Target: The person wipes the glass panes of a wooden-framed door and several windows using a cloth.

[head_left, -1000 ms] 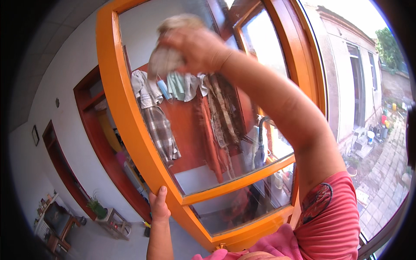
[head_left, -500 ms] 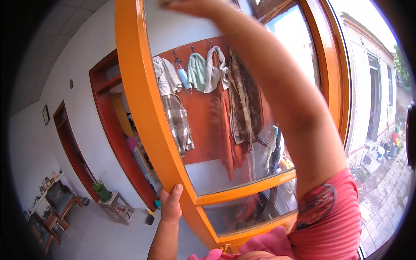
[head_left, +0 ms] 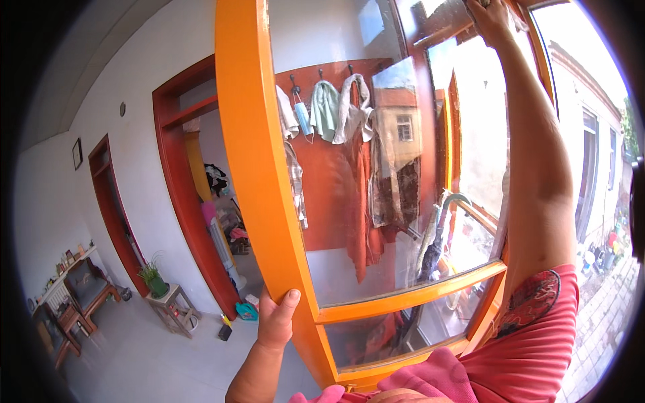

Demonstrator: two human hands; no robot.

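An orange-framed glass door [head_left: 252, 168] stands in front of me, swung partway open. My left hand [head_left: 277, 319] is closed round the outer edge of its frame, low down, the thumb lying along the face. High at the upper right, my right hand [head_left: 494, 19] presses a pale cloth [head_left: 519, 21] near the top corner of the glass pane [head_left: 329, 181]; only a bit of the cloth shows past the fingers. Through the pane, partly mixed with reflections, appear towels [head_left: 324, 111] and clothes on hooks against a red board.
To the left, a potted plant [head_left: 158, 283] sits on a small wooden stool [head_left: 173, 309]. Behind the door is a red doorway [head_left: 191, 195]; wooden chairs [head_left: 91, 289] line the far wall. Outside on the right lie a paved yard [head_left: 608, 316] and a pale building [head_left: 591, 168].
My right hand has swept from the pane's upper left across to its upper right. The door appears further right in view, while my left hand keeps its hold on the frame.
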